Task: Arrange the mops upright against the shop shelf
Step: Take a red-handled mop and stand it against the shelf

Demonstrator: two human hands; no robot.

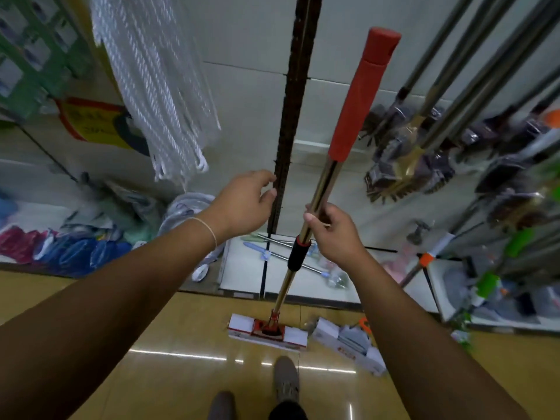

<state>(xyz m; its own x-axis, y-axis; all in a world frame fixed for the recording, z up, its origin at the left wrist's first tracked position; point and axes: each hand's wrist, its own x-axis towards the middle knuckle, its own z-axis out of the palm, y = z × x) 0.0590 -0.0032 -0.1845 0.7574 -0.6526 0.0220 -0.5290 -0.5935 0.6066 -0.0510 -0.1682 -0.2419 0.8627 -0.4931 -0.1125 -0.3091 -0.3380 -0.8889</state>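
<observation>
A flat mop [360,101] with a red grip and shiny metal pole stands nearly upright, its top tilting right. Its red-and-white head [268,331] rests on the yellow floor in front of the shop shelf [300,277]. My right hand [331,233] grips the metal pole just above a black collar. My left hand [245,204] hovers to the left of the pole with fingers loosely curled, holding nothing. Several other mops [424,140] lean upright against the shelf at the right.
A dark slotted shelf post [292,116] rises behind the mop. White rope bundles [157,86] hang at upper left. Packaged goods [69,250] lie on the low shelf at left. A boxed mop head [348,341] lies on the floor, right of the mop. My shoes [286,380] are below.
</observation>
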